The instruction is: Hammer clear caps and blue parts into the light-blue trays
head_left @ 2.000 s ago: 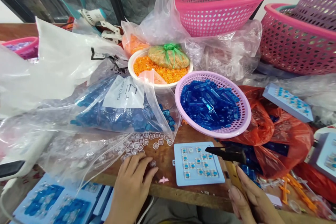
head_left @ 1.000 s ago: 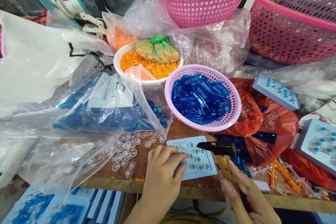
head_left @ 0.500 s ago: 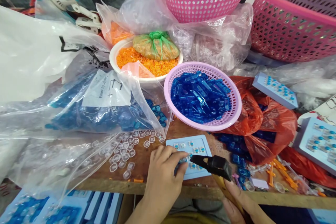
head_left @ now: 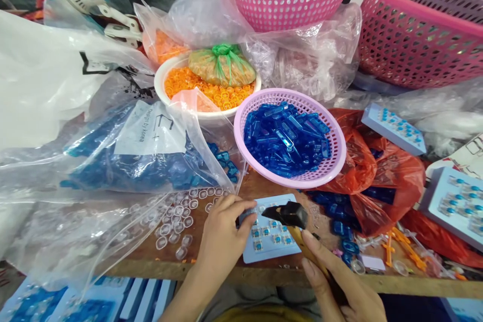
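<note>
Left hand (head_left: 222, 231): narrow pinch at the far edge of the pale blue plastic plate (head_left: 268, 255); whatever the fingertips (head_left: 246, 205) hold is hidden.
Right hand (head_left: 339, 292): closed firmly round the wooden handle of a black-headed hammer (head_left: 298, 234), which holds the head just above the plate, beside the left fingertips.
Plate: flat on the wooden bench (head_left: 151, 270), close under both hands, with rows of blue-centred keyboard switches (head_left: 277, 238) seated in it, apparently to keep them in place.
Within reach: a lilac plastic basket (head_left: 237, 133) of translucent blue parts (head_left: 287, 141); clear plastic pieces (head_left: 175, 226) lying beside the left hand.
</note>
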`<state>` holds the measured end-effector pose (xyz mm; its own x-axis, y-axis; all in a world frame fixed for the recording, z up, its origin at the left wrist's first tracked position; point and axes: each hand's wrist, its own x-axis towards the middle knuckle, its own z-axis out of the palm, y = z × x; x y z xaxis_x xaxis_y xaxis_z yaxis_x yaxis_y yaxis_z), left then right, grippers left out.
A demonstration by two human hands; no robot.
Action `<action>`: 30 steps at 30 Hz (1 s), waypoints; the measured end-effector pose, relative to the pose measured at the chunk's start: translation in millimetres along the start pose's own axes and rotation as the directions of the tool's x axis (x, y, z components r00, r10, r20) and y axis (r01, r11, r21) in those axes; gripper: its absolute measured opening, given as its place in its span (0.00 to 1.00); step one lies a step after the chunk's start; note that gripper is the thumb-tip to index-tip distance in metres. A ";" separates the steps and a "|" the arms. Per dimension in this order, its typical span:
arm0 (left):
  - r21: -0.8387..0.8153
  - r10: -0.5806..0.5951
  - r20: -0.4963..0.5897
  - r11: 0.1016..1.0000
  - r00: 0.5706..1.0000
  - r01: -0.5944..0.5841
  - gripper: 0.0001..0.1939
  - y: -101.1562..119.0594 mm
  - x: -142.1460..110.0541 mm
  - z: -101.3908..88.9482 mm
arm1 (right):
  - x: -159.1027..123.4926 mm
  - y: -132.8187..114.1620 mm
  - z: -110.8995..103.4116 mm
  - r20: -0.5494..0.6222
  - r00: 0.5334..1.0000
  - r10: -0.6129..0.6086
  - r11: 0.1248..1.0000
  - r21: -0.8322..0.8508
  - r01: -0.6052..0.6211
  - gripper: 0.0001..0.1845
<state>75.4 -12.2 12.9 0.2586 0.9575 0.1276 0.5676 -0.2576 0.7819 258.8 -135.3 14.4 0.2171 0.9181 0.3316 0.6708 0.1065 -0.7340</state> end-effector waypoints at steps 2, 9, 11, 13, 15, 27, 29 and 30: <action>-0.047 -0.017 0.012 0.999 1.000 0.018 0.11 1.5 0.8 -0.6 | 7.7 2.9 0.7 0.067 0.991 -0.118 0.993 -0.002 0.118 0.26; -0.159 -0.070 -0.002 0.985 0.998 0.069 0.12 2.2 1.5 -0.5 | 18.2 7.0 4.0 0.205 0.961 -0.184 0.983 0.038 0.180 0.28; -0.172 -0.059 -0.010 0.983 0.998 0.057 0.12 1.3 1.4 1.0 | 17.5 3.7 2.1 0.179 0.964 -0.198 0.980 0.016 0.198 0.30; -0.168 -0.047 -0.015 0.985 0.999 0.044 0.11 1.4 0.9 2.0 | 15.8 1.3 0.5 0.117 0.970 -0.214 0.976 -0.025 0.218 0.32; -0.148 -0.025 -0.006 0.989 1.000 0.024 0.11 1.4 -1.0 0.3 | 13.7 1.8 0.4 0.121 0.971 -0.207 0.976 -0.038 0.213 0.32; 0.442 0.311 -0.226 0.877 0.923 -0.187 0.11 -46.0 -27.2 -44.7 | 19.8 17.0 5.5 0.207 0.939 -0.276 0.957 -0.036 0.289 0.27; 0.461 0.302 -0.182 0.867 0.936 -0.190 0.13 -44.4 -25.8 -43.8 | 22.1 16.2 4.9 0.213 0.935 -0.285 0.949 -0.076 0.306 0.26; 0.468 0.284 -0.164 0.865 0.945 -0.179 0.13 -42.7 -24.8 -43.2 | 22.9 15.9 4.8 0.213 0.935 -0.284 0.947 -0.091 0.309 0.25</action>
<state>11.0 -19.3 2.7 0.2776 0.8526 0.4427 0.8109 -0.4551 0.3678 271.0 -110.7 7.5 -0.1388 0.9093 0.3923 0.7668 0.3494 -0.5385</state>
